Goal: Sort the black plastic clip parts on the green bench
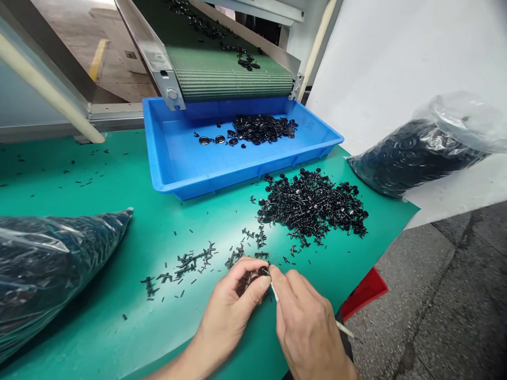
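Observation:
My left hand [232,298] is closed around small black plastic parts, with one round black part [262,271] pinched between thumb and forefinger. My right hand [307,319] grips a thin tool with a pale handle [345,330], its front end against the round part. The tool's exact kind is hidden by my fingers. Just beyond my hands, small black sprue scraps [194,261] lie scattered on the green table [158,327]. A large pile of small black plastic parts [312,206] sits behind my right hand.
A blue tray [190,182] holding black round parts stands under the end of a green conveyor belt [233,79], which carries more pieces. Filled clear plastic bags lie at left [51,264] and right [420,153]. A red bin [364,295] is below the table's right edge.

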{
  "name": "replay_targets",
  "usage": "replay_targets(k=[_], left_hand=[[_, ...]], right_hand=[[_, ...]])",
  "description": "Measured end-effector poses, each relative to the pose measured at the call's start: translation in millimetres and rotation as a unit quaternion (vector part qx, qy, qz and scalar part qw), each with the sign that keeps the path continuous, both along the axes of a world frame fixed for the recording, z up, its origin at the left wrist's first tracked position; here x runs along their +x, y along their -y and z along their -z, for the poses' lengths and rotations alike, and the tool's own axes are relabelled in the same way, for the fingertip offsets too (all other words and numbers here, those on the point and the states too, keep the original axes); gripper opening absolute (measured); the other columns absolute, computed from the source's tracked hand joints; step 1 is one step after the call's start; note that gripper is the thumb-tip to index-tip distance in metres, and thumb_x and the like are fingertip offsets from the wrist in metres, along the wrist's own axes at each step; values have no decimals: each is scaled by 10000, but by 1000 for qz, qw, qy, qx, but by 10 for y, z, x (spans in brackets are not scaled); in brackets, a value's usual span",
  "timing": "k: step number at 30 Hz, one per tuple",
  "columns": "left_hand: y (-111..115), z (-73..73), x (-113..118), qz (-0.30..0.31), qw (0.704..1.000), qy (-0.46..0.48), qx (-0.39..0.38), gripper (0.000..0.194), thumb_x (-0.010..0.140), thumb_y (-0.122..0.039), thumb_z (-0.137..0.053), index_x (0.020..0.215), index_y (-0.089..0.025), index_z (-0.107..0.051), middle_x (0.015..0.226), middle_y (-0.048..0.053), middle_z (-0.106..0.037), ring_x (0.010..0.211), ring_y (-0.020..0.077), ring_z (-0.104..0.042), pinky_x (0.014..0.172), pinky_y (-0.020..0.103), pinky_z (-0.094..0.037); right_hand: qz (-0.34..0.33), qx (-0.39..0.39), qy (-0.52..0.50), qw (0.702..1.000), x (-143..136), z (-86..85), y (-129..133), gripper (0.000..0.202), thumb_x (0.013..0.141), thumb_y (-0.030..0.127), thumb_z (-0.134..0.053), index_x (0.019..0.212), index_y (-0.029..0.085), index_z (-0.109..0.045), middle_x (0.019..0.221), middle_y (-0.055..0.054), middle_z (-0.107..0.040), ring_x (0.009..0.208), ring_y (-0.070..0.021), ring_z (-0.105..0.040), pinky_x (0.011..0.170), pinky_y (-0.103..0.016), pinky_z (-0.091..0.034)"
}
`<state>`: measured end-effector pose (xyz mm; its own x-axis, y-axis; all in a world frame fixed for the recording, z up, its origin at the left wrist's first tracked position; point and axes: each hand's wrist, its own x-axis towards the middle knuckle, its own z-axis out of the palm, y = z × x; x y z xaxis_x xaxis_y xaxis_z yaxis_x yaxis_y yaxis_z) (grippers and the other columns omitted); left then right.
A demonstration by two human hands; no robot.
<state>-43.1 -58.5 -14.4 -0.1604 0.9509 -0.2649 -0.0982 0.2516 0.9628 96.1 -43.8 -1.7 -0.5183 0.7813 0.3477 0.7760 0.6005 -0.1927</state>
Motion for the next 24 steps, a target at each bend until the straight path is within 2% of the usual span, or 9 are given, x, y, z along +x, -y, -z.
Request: replay_targets(k=[5, 9, 11, 14, 16, 18, 21, 24], left_hand=[[4, -21, -8, 7, 997, -52, 61, 88, 842, -284, -624, 862, -227, -688, 875, 27, -642, 817, 200, -573, 731, 305, -459], [8, 18, -21, 32, 989, -93, 107, 85, 867, -243, -600, 895, -236, -680, 871, 26, -640, 811, 199, -588, 731, 309, -455], [13, 40, -29, 44, 986, -106, 121, 95, 880, -230, -590, 921, -241, -675, 872, 24, -636, 805, 194, -589, 732, 306, -452], [20, 47, -38, 65, 981, -116, 139, 111, 891, -223, -575, 942, -241, -672, 878, 29, -636, 813, 195, -586, 738, 305, -449], [20, 36, -39, 69, 982, -115, 131, 116, 896, -239, -562, 933, -235, -672, 887, 36, -639, 825, 203, -583, 742, 307, -447], [16, 20, -33, 58, 987, -113, 95, 133, 902, -278, -549, 938, -233, -669, 872, 34, -629, 765, 193, -566, 692, 298, -443], [14, 6, -13, 52, 993, -98, 40, 186, 910, -357, -535, 995, -238, -650, 772, 4, -580, 619, 161, -497, 580, 277, -402], [23, 2, 8, 32, 998, -48, 0, 221, 913, -418, -522, 994, -239, -622, 669, -18, -554, 564, 152, -451, 539, 271, -356]], right_hand=[[-8, -6, 13, 1000, 16, -29, 14, 351, 920, 50, -318, 1084, 107, -623, 723, -77, -631, 629, -196, -610, 547, -296, -444], [-14, -48, 17, 999, 72, -91, 10, 325, 874, 21, -342, 991, 147, -618, 726, -64, -639, 626, -199, -620, 532, -294, -415], [-19, -100, 3, 995, 104, -138, -10, 304, 862, 25, -346, 921, 178, -602, 738, -54, -640, 629, -197, -617, 546, -292, -406], [-29, -223, -31, 974, 149, -208, -77, 262, 879, 55, -358, 854, 211, -567, 725, -18, -629, 650, -178, -603, 578, -273, -387], [-33, -287, -44, 956, 171, -232, -141, 229, 895, 79, -381, 820, 220, -545, 692, 11, -604, 645, -159, -574, 587, -258, -363], [-23, -310, -46, 950, 189, -232, -212, 215, 893, 77, -398, 795, 217, -529, 666, 26, -575, 615, -143, -534, 578, -251, -333], [-1, -315, -46, 948, 229, -194, -324, 226, 884, 55, -399, 829, 207, -557, 658, 32, -560, 593, -132, -512, 573, -249, -317], [18, -287, -54, 956, 292, -137, -455, 265, 883, 46, -396, 903, 204, -608, 706, 16, -595, 642, -139, -548, 609, -249, -349]])
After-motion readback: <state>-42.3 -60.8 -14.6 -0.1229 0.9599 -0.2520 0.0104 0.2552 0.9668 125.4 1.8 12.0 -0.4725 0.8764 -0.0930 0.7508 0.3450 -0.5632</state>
